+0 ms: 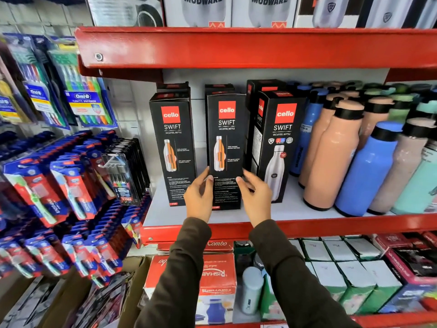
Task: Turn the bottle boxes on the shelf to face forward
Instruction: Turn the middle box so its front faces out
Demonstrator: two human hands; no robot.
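Observation:
Three tall black Cello Swift bottle boxes stand in a row on the white shelf (236,216). The left box (173,147) and the middle box (225,143) show a cutaway-bottle panel. The right box (276,143) is turned slightly, showing a white bottle picture and part of its side. My left hand (199,197) grips the lower left edge of the middle box, and my right hand (256,196) grips its lower right edge. More black boxes stand behind the front row, mostly hidden.
Loose peach, blue and mint bottles (331,157) crowd the shelf's right half. Toothbrush packs (71,181) hang on the left. A red shelf lip (236,47) runs overhead with Modware boxes above. Red, white and green boxes (217,275) fill the shelf below.

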